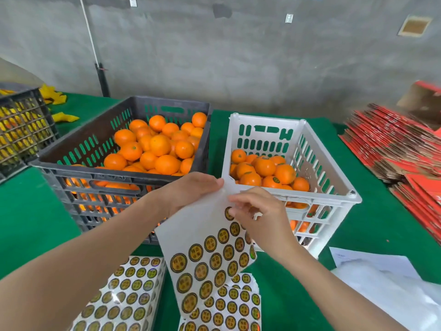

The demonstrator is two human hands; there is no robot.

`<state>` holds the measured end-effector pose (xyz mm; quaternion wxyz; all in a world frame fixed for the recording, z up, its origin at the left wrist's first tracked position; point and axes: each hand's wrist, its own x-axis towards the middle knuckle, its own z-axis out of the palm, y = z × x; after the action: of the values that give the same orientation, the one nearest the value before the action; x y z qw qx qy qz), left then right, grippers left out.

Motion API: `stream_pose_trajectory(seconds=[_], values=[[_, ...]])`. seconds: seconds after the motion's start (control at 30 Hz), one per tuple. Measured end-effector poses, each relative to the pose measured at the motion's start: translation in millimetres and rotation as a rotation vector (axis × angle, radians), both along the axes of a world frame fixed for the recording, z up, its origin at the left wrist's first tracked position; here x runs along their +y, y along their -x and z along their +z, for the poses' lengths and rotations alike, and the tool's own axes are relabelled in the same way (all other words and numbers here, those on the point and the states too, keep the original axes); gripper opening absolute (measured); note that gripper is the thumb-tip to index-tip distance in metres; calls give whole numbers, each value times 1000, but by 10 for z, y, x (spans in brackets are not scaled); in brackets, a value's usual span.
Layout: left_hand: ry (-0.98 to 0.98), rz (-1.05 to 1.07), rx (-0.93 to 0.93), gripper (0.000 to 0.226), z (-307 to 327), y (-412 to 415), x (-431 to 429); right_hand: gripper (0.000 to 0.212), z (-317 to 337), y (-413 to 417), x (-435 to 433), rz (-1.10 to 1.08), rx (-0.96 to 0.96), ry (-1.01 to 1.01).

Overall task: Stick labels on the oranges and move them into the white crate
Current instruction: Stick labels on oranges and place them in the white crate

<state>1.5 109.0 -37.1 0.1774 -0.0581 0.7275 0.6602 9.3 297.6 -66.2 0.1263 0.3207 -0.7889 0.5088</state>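
My left hand (191,191) holds up a white label sheet (202,249) by its top edge, with rows of round yellow-and-black labels on its lower part. My right hand (259,217) pinches at a label near the sheet's upper right. Behind them, a dark grey crate (78,149) is piled with unlabelled oranges (157,145). To its right stands the white crate (327,185), holding several oranges (265,172), some of which show a label on top.
Two stacks of full label sheets (126,295) lie on the green table in front of me. White paper and plastic (381,283) lie at the right. Red flattened cartons (393,144) are stacked far right. A black crate (21,125) stands at the left.
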Motion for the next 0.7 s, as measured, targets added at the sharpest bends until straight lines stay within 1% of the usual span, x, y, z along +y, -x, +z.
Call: stream_pose_trajectory(seconds=[0.1,0.13,0.23,0.33,0.43,0.47,0.57,0.63,0.67,0.7], values=[[-53,-31,-101,51,0,-76,-40,21,-34,-64,-44,-7,167,-61],[-44,-45,-114,53,-9,-85,-51,19,-45,-84,-65,-25,232,-92],[100,-74,-83,53,-23,-90,-82,11,-63,-131,-116,-81,380,-172],[256,-86,-45,44,-58,-65,-122,6,-83,-134,-134,-92,498,-198],[405,-110,-14,43,-155,-19,-143,8,-135,-145,-139,-72,547,-202],[417,-116,-17,44,-195,-6,-148,9,-156,-142,-136,-65,558,-200],[334,-151,-66,45,-263,-9,-167,10,-210,-128,-129,-43,600,-185],[377,-184,-55,47,-293,-26,-186,9,-243,-138,-130,0,615,-180],[407,-201,-38,46,-317,-33,-197,9,-255,-153,-135,25,592,-169],[411,-223,-17,45,-341,-45,-208,8,-257,-170,-141,46,531,-140]])
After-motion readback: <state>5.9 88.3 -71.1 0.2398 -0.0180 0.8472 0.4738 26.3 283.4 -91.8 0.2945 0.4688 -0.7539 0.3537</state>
